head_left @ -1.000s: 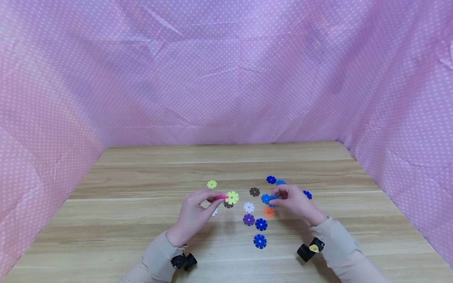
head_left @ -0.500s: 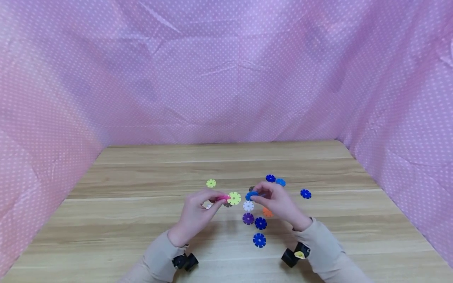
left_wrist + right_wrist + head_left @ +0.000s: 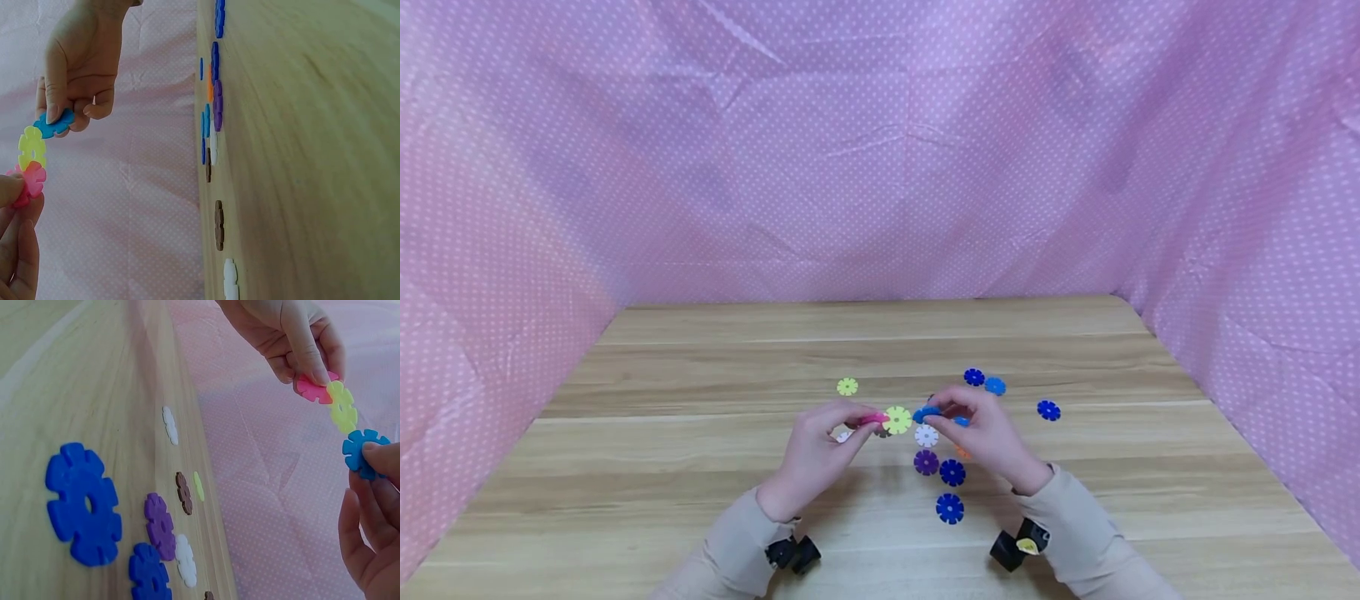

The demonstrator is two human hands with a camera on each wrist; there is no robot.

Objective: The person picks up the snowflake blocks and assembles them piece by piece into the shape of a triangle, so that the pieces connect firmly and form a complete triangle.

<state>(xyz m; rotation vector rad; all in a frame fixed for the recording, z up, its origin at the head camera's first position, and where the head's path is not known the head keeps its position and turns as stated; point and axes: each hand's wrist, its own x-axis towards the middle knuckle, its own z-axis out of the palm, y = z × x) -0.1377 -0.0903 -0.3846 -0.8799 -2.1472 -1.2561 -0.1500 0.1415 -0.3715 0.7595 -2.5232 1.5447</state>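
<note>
My left hand [image 3: 818,450] pinches a pink notched disc [image 3: 31,182] between thumb and fingers. A yellow-green notched disc [image 3: 897,420] is slotted into the pink one and stands out to its right. From the right, my right hand [image 3: 992,433] pinches a light blue notched disc [image 3: 364,453] by its edge. The blue disc's rim meets the free edge of the yellow-green disc in both wrist views. Both hands hold these pieces up above the table. Part of the pink disc is hidden under the left thumb.
Loose notched discs lie flat on the wooden table [image 3: 700,500]: a white one [image 3: 927,436], a purple one [image 3: 926,462], several dark blue ones [image 3: 950,508], a yellow-green one [image 3: 847,387]. An orange one is partly hidden by the right hand. Pink dotted cloth [image 3: 880,167] surrounds the table.
My right hand has moved left with the light blue disc, from above the right-hand discs to the yellow-green disc's edge. My left hand has stayed nearly still.
</note>
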